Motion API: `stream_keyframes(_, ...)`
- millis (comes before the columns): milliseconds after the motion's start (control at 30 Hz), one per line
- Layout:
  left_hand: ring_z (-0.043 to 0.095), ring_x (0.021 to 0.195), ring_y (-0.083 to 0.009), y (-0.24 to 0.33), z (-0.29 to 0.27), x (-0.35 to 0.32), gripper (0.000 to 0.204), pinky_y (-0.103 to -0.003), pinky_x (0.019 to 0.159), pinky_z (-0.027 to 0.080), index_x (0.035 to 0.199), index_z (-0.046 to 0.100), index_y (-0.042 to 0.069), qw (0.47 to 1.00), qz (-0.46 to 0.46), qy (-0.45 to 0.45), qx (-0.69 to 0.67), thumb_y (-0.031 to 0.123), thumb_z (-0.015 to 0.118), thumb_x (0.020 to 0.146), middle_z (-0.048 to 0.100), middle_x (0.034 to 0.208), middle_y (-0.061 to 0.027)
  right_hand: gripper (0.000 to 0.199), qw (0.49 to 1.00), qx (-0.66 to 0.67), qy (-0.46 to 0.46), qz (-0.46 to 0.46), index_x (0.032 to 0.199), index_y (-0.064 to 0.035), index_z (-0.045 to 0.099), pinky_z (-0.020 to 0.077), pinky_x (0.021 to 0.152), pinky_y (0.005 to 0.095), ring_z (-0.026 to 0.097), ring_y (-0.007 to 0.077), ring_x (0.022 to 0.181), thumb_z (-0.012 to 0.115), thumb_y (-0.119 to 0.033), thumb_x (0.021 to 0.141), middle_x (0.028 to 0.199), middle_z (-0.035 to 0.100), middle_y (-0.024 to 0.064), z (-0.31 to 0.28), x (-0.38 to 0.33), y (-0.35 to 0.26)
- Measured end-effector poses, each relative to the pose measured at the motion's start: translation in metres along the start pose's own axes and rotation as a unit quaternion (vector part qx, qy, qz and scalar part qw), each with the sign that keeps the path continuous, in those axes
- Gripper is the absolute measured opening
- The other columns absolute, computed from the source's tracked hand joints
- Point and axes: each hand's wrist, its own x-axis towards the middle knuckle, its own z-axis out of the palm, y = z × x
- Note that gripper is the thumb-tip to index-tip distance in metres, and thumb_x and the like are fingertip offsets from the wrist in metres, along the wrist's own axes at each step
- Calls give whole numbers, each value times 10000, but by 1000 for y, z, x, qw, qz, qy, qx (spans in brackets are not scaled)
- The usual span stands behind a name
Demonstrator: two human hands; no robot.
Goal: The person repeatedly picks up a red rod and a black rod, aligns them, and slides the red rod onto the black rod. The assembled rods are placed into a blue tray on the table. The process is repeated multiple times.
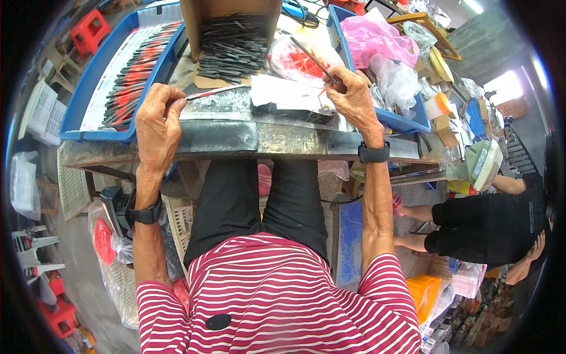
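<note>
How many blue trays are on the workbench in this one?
2: the left blue tray, holding red and black pieces, near the left hand; and the right blue tray, holding a pink plastic bag. More could be hidden by clutter.

blue tray (76, 109), red-black sticks (141, 79), red-white striped shirt (265, 295)

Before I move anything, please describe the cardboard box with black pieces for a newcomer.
On the workbench, look between the two blue trays. There stands the open box. Unlike the trays, it is brown cardboard, holding a heap of thin black pieces.
</note>
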Motion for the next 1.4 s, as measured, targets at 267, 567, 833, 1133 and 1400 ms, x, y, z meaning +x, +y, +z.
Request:
stream_keyframes(267, 566, 694, -261, -1, -9, 1, 58, -326, 649, 438, 813, 569, -22, 1000, 19, 18, 15, -44, 596, 767, 544, 765, -130, 147, 996, 69, 55, 22, 898, -36, 619, 352, 517, 242, 412, 57, 577, 697, -87, 785, 671, 472, -17, 14, -4, 8)
stream_keyframes(567, 565, 744, -145, -22, -53, 11, 72, -282, 696, 450, 850, 620, -15, 996, -50, 48, 50, 45, 598, 818, 592, 809, -59, 134, 997, 50, 33, 56, 883, -12, 613, 346, 498, 229, 423, 48, 565, 681, -107, 817, 664, 519, -14, 23, -10, 21)
stream_keyframes(833, 588, 717, -177, -80, -98, 28, 95, -305, 693, 459, 813, 612, -28, 984, -112, 80, 109, 50, 588, 764, 591, 758, -95, 107, 996, 59, 42, 57, 891, -25, 630, 339, 491, 202, 429, 28, 573, 670, -108, 839, 663, 507, -43, 25, -12, 20)
stream_keyframes(1133, 634, 736, -236, -145, -102, 57, 118, -346, 687, 480, 814, 648, 30, 981, -137, -10, 137, 100, 587, 742, 645, 739, -127, 112, 982, 127, 97, 104, 923, -24, 629, 376, 484, 186, 492, 31, 550, 659, -112, 860, 687, 574, -21, 1, -31, -11)
stream_keyframes(1400, 641, 758, -277, -169, -94, 70, 114, -380, 681, 487, 831, 655, 70, 967, -160, -43, 195, 90, 581, 747, 643, 768, -127, 121, 973, 167, 88, 131, 958, -18, 617, 366, 469, 185, 476, 33, 533, 646, -101, 875, 679, 551, -23, -6, -66, -20)
